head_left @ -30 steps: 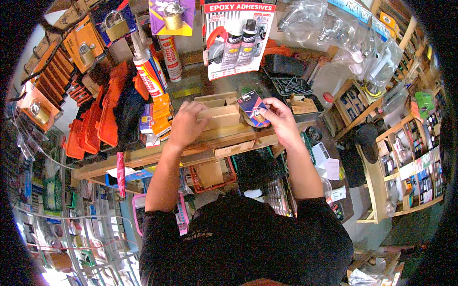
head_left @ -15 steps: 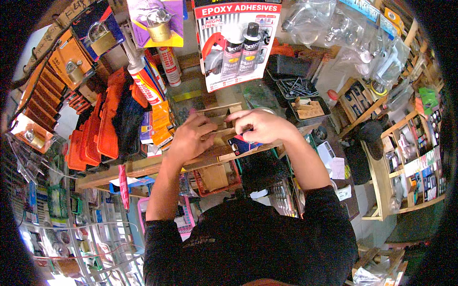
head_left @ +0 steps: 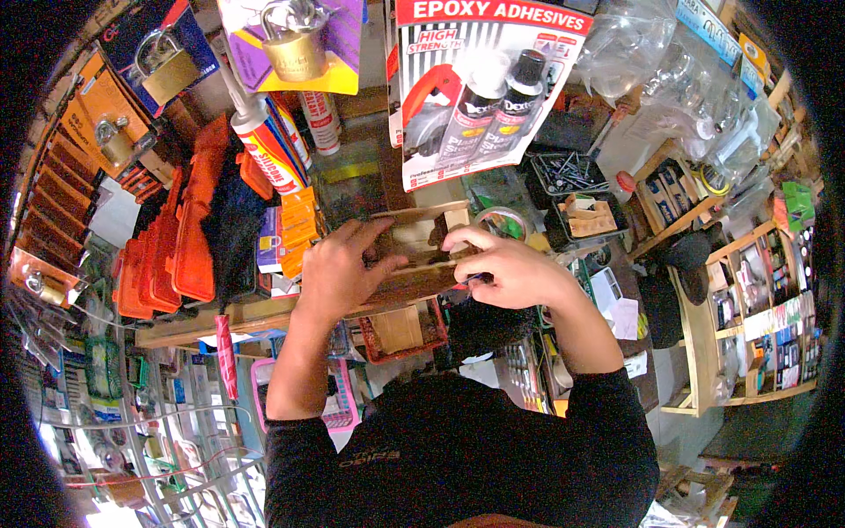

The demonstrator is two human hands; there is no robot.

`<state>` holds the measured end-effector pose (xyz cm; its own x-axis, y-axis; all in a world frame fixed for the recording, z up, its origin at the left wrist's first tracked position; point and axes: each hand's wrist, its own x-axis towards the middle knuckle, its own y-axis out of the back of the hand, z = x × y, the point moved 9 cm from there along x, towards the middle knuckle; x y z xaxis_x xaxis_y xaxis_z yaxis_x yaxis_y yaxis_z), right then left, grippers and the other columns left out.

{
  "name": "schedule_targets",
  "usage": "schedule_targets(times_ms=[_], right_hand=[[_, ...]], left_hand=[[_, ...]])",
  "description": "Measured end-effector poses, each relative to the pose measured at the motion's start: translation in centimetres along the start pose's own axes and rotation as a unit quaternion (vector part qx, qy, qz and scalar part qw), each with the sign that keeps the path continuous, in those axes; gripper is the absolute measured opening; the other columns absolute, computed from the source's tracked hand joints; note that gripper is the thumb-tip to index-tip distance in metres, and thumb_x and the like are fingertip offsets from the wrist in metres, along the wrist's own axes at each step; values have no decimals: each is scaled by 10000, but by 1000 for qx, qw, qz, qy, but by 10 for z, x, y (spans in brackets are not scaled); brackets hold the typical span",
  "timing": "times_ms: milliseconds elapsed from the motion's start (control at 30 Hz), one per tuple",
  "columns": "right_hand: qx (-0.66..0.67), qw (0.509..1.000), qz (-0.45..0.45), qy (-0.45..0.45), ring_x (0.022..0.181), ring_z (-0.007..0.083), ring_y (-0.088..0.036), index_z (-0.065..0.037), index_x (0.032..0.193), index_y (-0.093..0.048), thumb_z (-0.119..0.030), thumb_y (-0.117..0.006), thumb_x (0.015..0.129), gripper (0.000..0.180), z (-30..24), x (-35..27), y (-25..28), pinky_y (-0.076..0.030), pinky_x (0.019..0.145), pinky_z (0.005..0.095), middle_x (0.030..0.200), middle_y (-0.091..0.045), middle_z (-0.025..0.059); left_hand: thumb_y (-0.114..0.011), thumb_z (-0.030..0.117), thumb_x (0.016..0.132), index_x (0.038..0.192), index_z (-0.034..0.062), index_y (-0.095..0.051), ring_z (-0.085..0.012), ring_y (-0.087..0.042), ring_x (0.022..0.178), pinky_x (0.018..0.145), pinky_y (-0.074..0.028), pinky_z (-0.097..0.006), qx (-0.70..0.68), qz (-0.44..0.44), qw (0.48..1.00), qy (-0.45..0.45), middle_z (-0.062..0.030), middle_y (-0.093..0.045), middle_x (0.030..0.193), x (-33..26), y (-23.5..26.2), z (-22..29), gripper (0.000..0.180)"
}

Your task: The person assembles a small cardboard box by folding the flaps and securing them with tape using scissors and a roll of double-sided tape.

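Note:
My left hand (head_left: pixel 339 268) lies flat on a brown cardboard box (head_left: pixel 422 238) that sits on a shop counter, fingers spread over its left side. My right hand (head_left: pixel 506 264) is at the box's right edge, its fingers curled around a small packet that shows a little blue and red beneath them (head_left: pixel 471 283). The packet is mostly hidden by the fingers. A roll of clear tape (head_left: pixel 502 220) lies just behind my right hand.
Orange cases (head_left: pixel 172 246) stand left of the box, with sealant tubes (head_left: pixel 268 154) and padlock cards (head_left: pixel 295 44) hanging above. An adhesive card (head_left: pixel 480 88) hangs ahead. A black tray of screws (head_left: pixel 563 172) and wooden shelves (head_left: pixel 748 326) are on the right.
My right hand has come left and down from holding up a round carded item to the box's right edge. My left hand slid along the box top. The view moved closer.

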<state>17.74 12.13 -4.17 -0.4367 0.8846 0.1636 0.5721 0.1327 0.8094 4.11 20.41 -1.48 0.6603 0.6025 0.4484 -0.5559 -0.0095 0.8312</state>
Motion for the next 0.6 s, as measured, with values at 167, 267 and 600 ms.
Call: schedule_targets(times_ms=[167,267,600], right_hand=[[29,998,54,-3,911,277,-579,-57,805,-564,-33,-596,675,136,-6,-12,11,-486,751,371,1172,-474,88],[46,995,84,-34,922,280,-572,-55,811,-574,-16,-602,659,160,-3,-21,22,-479,776,364,1158,-479,85],[168,941,294,7,821,180,-580,-48,863,-629,-63,-619,814,52,3,-19,63,-453,679,280,907,-605,76]], left_hand=[[-767,432,638,1171,147,-584,-266,-634,711,590,-507,-395,1,-26,1000,11,-72,-592,822,-1,-3,0,631],[-771,426,633,1196,154,-566,-278,-634,741,600,-512,-399,2,-29,999,16,-74,-589,871,-4,-5,-2,658],[-779,419,614,1230,155,-537,-301,-628,803,632,-522,-412,10,-28,999,20,-93,-580,929,-3,-9,-2,713]])
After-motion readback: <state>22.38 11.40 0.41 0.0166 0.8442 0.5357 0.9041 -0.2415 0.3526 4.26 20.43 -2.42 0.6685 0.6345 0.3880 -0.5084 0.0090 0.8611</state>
